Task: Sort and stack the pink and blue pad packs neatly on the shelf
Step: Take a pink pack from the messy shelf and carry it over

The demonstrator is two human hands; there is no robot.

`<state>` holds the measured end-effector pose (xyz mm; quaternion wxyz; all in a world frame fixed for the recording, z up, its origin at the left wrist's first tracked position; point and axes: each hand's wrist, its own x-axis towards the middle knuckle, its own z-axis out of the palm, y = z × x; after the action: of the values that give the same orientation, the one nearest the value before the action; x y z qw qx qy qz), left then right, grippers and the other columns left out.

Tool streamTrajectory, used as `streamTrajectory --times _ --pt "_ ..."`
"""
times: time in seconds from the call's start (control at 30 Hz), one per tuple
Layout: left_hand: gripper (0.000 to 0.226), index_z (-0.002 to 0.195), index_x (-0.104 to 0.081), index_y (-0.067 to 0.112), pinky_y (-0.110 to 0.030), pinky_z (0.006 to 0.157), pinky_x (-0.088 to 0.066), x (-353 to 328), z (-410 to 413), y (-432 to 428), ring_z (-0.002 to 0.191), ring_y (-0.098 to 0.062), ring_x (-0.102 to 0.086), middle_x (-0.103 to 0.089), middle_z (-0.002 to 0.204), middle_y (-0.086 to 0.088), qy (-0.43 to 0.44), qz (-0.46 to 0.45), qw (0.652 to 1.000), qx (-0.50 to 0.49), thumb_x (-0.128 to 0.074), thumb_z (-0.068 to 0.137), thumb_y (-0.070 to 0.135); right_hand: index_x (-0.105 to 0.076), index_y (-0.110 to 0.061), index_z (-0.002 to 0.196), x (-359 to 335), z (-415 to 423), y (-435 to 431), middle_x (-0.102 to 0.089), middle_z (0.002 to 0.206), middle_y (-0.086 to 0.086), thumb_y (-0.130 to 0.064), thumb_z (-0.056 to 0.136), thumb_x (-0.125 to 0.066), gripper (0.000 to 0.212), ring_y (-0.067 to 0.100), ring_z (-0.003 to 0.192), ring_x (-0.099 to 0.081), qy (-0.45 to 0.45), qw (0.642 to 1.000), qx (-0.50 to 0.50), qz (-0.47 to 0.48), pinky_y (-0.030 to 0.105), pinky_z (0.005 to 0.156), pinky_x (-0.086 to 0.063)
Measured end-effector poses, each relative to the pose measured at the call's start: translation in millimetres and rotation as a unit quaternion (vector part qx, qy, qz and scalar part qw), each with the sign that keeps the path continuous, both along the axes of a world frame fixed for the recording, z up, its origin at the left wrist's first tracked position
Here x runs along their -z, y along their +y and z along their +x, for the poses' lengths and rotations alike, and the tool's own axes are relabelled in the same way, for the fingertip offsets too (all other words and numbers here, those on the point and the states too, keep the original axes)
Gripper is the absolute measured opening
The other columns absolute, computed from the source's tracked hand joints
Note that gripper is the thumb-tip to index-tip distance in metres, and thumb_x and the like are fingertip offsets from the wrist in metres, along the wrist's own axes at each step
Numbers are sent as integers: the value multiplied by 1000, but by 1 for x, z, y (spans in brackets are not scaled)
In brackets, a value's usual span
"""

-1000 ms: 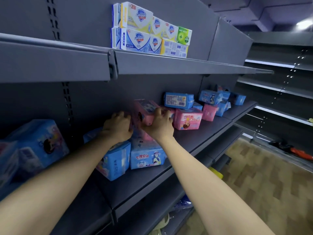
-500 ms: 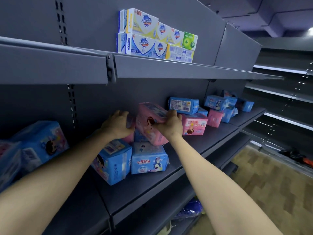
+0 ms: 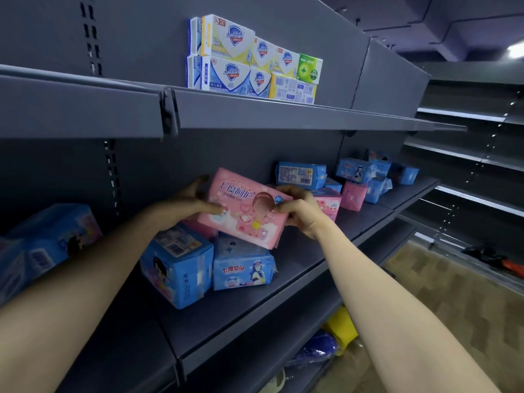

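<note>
A pink pad pack (image 3: 241,205) is held up with its printed face toward me, above the grey middle shelf (image 3: 300,268). My left hand (image 3: 181,205) grips its left end and my right hand (image 3: 297,208) grips its right end. Below it stand two blue pad packs: one (image 3: 178,265) on the left and one (image 3: 241,268) with a printed front. Another pink pack (image 3: 329,205) sits partly hidden behind my right hand. Further right lie a pink pack (image 3: 353,197) and several blue packs (image 3: 360,170), with one blue pack (image 3: 300,173) lying on top of others.
A large blue pack (image 3: 48,239) lies at the far left of the shelf. Soap boxes (image 3: 249,61) are stacked on the upper shelf (image 3: 255,114). Blue and yellow items (image 3: 331,336) sit on a lower shelf. Another grey shelving unit (image 3: 467,154) stands at the right.
Both hands lifted the pink pack off the shelf and turned it until its printed face points toward me.
</note>
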<state>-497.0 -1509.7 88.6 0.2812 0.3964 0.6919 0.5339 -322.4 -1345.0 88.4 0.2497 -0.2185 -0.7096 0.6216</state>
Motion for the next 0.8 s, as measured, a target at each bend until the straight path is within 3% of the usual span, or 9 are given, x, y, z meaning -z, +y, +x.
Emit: streamTrajectory --times 0.07,0.2,0.27,0.37,0.47,0.53,0.6,0.8 --pt "72 135 -37 22 -27 72 -55 0 3 -4 90 -14 -61 -58 118 -4 -15 3 1000 18 -67 76 -6 -56 -8 110 0 0 -1 -66 96 12 -3 49 -63 62 29 85 -65 -13 1000 -18 -4 45 76 -56" --pt "64 112 -50 26 -36 80 -54 5 3 -10 98 -20 -62 -62 114 -3 -19 16 1000 14 -81 60 5 -54 -4 121 -4 -2 -2 -66 95 9 4 60 -67 63 25 85 -65 -19 1000 -12 -6 39 73 -56" --pt "58 107 -52 27 -31 75 -53 7 6 -10 95 -16 -62 -63 111 0 2 38 999 -10 -81 63 2 -50 -3 130 -7 -4 -5 -62 106 9 10 75 -64 58 24 93 -63 -42 998 -1 35 37 77 -54" --pt "72 126 -46 22 -30 81 -51 11 10 -8 101 -16 -59 -60 112 4 43 62 996 -50 -79 66 -1 -45 -7 136 -7 -9 -11 -53 121 6 2 81 -67 59 22 108 -56 -70 988 30 134 32 83 -52" --pt "89 136 -36 20 -38 92 -49 16 14 -6 110 -17 -55 -54 123 1 71 77 990 -95 -83 63 3 -47 -12 134 -1 -15 -18 -51 130 10 -12 73 -78 68 24 116 -55 -91 968 45 229 39 100 -47" --pt "88 137 -35 21 -35 89 -48 16 20 -7 110 -16 -52 -50 123 3 90 89 985 -114 -82 64 4 -51 -15 130 2 -18 -19 -52 128 12 -18 68 -81 68 25 114 -56 -90 959 65 261 38 99 -47" --pt "86 138 -33 21 -33 86 -46 15 25 -7 109 -15 -50 -48 121 4 100 95 983 -119 -79 68 3 -53 -14 128 0 -17 -22 -50 128 11 -18 70 -80 64 24 113 -56 -82 951 81 286 26 93 -45" --pt "88 144 -24 15 -30 92 -42 13 41 -9 116 -18 -50 -50 129 -2 163 38 978 -121 -76 74 7 -56 -14 127 -6 -8 -29 -46 129 9 -16 72 -79 60 23 113 -53 -77 927 115 350 13 81 -34"
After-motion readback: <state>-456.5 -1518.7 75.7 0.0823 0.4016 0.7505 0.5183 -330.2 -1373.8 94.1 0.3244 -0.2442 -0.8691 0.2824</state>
